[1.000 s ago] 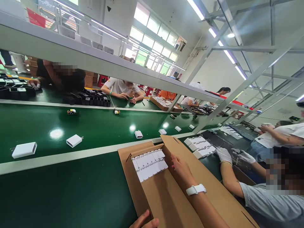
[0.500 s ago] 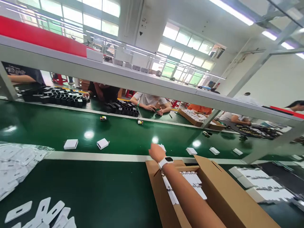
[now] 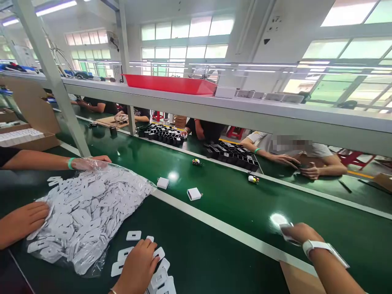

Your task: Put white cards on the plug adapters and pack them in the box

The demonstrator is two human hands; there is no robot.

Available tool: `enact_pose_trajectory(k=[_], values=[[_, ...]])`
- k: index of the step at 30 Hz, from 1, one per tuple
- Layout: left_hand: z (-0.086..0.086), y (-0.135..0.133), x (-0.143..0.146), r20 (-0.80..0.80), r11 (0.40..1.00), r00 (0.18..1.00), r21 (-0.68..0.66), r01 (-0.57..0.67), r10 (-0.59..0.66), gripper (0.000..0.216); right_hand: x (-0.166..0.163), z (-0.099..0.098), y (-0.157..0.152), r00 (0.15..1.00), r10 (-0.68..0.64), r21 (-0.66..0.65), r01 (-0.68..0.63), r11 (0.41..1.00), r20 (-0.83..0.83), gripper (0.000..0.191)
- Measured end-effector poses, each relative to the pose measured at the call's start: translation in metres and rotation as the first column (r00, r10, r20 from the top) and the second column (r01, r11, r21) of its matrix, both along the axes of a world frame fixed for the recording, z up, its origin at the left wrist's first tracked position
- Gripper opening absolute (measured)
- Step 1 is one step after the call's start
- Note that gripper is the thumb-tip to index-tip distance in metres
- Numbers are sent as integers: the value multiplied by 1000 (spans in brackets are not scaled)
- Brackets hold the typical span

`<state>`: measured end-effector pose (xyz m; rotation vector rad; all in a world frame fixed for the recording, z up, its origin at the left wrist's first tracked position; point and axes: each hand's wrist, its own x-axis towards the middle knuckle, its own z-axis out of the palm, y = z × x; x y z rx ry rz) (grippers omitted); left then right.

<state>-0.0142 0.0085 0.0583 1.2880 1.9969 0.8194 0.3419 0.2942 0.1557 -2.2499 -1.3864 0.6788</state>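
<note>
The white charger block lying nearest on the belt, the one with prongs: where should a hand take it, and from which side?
Probably across the two long flat sides of the white charger block, coming from above. It lies flat on the green conveyor belt, apart from the second block, so there is room beside it. Its prongs stick out at the right end; keep fingers off that end.

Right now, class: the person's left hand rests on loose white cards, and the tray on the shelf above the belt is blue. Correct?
Not quite. In the head view the tray is red, not blue. The left hand does rest on the loose white cards.
</note>
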Motion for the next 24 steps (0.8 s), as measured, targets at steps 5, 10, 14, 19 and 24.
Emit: enact_pose_trajectory(k=[5, 10, 14, 19, 24], values=[[-4, 17, 10, 179, 998, 981, 1, -69, 68, 19, -56, 23, -15, 964, 234, 109, -222, 969, -122, 20], [18, 19, 25, 643, 1000, 765, -8, -22, 23, 11, -118, 37, -83, 751, 539, 401, -390, 829, -382, 38], [30, 32, 50, 924, 993, 382, -56, 102, 13, 11, -134, -3, -157, 500, 678, 565, -381, 731, -539, 67], [16, 57, 84, 990, 955, 103, -121, 272, 96, 34, -110, -84, -217, 469, 595, 568, -217, 794, -653, 55], [-7, 63, 127, 994, 938, 47, -113, 327, 103, 35, -80, -121, -237, 527, 500, 527, -112, 842, -687, 61]])
